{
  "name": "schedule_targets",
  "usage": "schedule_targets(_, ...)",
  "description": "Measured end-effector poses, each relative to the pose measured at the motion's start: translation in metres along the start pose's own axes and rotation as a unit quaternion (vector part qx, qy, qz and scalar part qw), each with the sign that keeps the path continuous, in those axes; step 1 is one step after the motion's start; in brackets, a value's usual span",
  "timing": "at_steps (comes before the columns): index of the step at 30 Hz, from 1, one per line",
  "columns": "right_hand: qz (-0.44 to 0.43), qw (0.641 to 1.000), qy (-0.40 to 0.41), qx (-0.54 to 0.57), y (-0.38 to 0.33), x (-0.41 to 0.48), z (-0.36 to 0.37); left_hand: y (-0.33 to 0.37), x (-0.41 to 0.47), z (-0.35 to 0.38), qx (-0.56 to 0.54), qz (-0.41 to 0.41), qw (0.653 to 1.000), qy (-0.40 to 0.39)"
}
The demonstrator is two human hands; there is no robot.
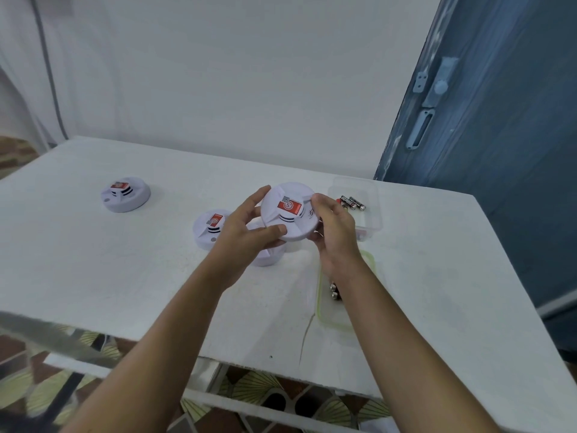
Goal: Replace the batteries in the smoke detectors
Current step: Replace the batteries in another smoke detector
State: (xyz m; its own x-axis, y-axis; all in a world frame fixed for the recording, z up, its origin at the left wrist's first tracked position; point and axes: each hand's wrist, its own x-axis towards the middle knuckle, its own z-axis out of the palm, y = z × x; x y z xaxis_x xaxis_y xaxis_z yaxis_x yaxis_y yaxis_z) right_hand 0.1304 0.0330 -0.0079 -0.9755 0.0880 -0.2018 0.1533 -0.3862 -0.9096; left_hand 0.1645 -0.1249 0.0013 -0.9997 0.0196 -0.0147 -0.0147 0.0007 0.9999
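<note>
White wall and a blue door point(499, 151) stand behind a white table point(125, 276); the head camera gives the only view.

Both hands hold a round white smoke detector point(288, 210) lifted just above the middle of the table. The left hand point(246, 232) grips its left rim, with the thumb laid across the near edge and the fingers curled over the far side. The right hand point(334, 232) clasps the right rim with curled fingers; its thumb is hidden.

As a disc, it has no long axis across its face. Its short axis, through the centre, tilts up and toward the person, so the red-labelled face looks at the camera. The back, where I would expect the battery bay, is turned away and unseen.

The risks, as I judge them:
- **Slipping:** if the hands twist to open it, the smooth rim could slip. It would drop onto the white part point(268, 254) right beneath, which is too hidden to tell whether it is a base or another unit.
- **Knocking the containers:** the right forearm hangs over a green-rimmed tray point(321, 307) holding loose batteries point(334, 290), and a clear box point(371, 226) with boxed batteries point(352, 203) sits just beyond the right hand. A careless sweep could scatter either.
- **Mixing cells:** used and fresh ones could get mixed.

A second detector point(209, 226) lies just beside the left hand, and a third detector point(125, 194) sits well apart at the left.
</note>
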Motion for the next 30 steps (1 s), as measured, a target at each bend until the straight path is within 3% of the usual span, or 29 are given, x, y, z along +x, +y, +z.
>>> schedule_targets(7, -0.036, 0.998, -0.048, -0.018, 0.004, 0.004, 0.000, 0.003, 0.005, 0.005, 0.012, 0.012, 0.999, 0.048)
schedule_targets(30, -0.057, 0.996, -0.062, -0.020, 0.005, 0.006, 0.001, 0.006, 0.010, 0.006, 0.046, 0.028, 0.998, 0.036)
